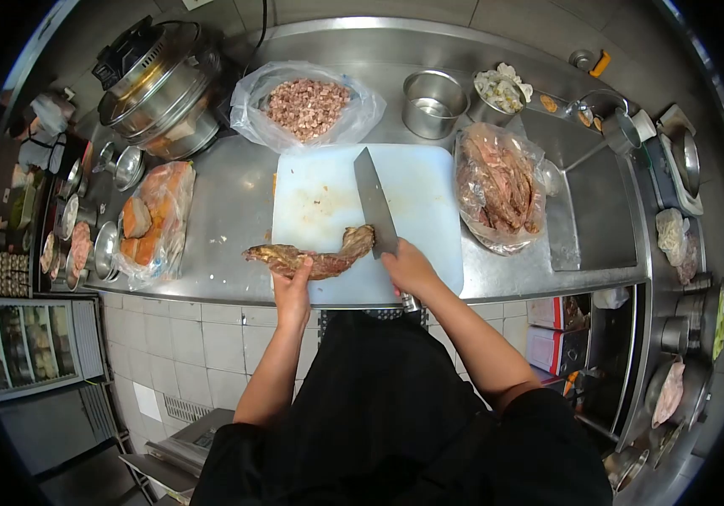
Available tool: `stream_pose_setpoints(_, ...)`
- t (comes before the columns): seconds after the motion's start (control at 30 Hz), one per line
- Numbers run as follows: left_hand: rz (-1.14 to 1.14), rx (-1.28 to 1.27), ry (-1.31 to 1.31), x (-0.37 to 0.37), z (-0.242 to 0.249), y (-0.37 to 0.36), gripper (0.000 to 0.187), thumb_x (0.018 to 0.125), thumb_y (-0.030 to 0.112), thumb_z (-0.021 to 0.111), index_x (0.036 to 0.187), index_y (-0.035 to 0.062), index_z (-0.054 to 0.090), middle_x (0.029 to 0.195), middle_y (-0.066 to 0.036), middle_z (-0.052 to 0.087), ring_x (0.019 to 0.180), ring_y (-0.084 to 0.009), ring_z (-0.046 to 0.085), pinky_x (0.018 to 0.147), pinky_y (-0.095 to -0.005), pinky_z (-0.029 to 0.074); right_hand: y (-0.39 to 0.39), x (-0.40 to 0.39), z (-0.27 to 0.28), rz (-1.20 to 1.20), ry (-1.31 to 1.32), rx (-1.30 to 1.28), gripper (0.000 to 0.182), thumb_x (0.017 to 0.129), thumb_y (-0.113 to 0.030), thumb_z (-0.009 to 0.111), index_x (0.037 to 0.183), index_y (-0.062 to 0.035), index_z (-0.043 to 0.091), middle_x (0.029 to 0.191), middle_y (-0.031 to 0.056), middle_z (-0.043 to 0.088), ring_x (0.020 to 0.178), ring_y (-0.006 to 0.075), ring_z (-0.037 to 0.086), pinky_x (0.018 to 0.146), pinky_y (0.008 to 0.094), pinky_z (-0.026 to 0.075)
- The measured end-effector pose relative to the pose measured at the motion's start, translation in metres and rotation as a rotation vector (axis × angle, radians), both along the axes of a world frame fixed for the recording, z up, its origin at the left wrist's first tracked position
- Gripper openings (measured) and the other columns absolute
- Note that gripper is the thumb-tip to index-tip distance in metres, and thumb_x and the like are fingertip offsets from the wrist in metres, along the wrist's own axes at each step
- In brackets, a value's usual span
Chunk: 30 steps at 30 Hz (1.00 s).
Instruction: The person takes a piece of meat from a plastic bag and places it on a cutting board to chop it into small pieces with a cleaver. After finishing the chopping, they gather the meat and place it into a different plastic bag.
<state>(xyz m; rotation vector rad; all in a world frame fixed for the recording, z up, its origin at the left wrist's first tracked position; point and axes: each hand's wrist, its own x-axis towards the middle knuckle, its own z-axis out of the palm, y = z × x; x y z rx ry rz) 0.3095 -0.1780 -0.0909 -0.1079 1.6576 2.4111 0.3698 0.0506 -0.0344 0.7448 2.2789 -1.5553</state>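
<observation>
Just left of the frame's centre, the person's left hand (293,295) is closed on a strip of meat (320,265), long axis left to right. Its upturned right end meets or nearly meets the knife (375,198); the right hand (410,270), nearer that end, clasps the knife, tip pointing up-frame.

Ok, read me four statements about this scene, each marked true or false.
1. The person's right grip holds a broad grey steel knife. True.
2. The left grip is empty. False: it holds a long brown strip of meat.
3. Diced pink meat sits in a clear plastic bag beyond the white rectangular cutting board. True.
4. The round silver metal pot right of that bag stands on the board. False: the pot is beyond the board.
</observation>
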Motion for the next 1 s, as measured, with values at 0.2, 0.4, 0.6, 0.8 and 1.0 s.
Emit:
stream_pose_setpoints(0.2,0.087,0.264,-0.278,-0.016,0.004,-0.017,0.037,0.094,0.022,0.064,0.122,0.0001,0.055,0.122,-0.015,0.062,0.112,-0.0311,0.063,0.09,-0.0462,0.057,0.017,0.004,0.005,-0.01,0.048,-0.114,0.034,0.093,-0.021,0.052,0.116,0.0051,0.055,0.063,0.0123,0.061,0.045,0.0224,0.06,0.052,0.0377,0.05)
stream_pose_setpoints(0.4,0.151,0.368,-0.444,-0.034,0.015,-0.04,0.033,0.095,0.024,0.065,0.117,0.0021,0.055,0.121,-0.017,0.062,0.11,-0.0322,0.064,0.091,-0.0427,0.058,0.018,0.036,0.021,-0.033,0.025,-0.042,0.039,0.096,-0.024,0.054,0.124,0.0027,0.055,0.062,0.0095,0.058,0.046,0.0195,0.058,0.05,0.0361,0.048)
stream_pose_setpoints(0.6,0.207,0.313,-0.444,-0.03,0.016,-0.033,0.033,0.094,0.025,0.066,0.113,-0.0006,0.058,0.116,-0.019,0.064,0.105,-0.0316,0.065,0.09,-0.0435,0.059,0.016,0.042,0.027,0.0,0.062,0.025,0.04,0.096,-0.026,0.054,0.125,0.0024,0.055,0.064,0.0105,0.06,0.048,0.0196,0.059,0.052,0.0356,0.05)
stream_pose_setpoints(0.8,0.165,0.267,-0.307,-0.018,0.019,-0.027,0.029,0.095,0.022,0.065,0.114,0.0002,0.058,0.113,-0.015,0.065,0.104,-0.0288,0.066,0.087,-0.0425,0.059,0.011,0.036,0.03,0.104,0.097,0.209,0.04,0.093,-0.03,0.054,0.117,0.0021,0.057,0.089,0.0282,0.069,0.085,0.044,0.067,0.082,0.0516,0.051)
stream_pose_setpoints(1.0,0.095,0.115,-0.012,-0.023,0.021,-0.019,0.034,0.096,0.017,0.064,0.123,0.0009,0.052,0.111,-0.012,0.065,0.096,-0.0199,0.065,0.078,-0.0339,0.057,0.021,0.038,0.042,0.072,0.152,0.43,0.038,0.093,-0.031,0.054,0.114,0.0004,0.058,0.093,0.0284,0.069,0.091,0.0458,0.066,0.085,0.0529,0.05)
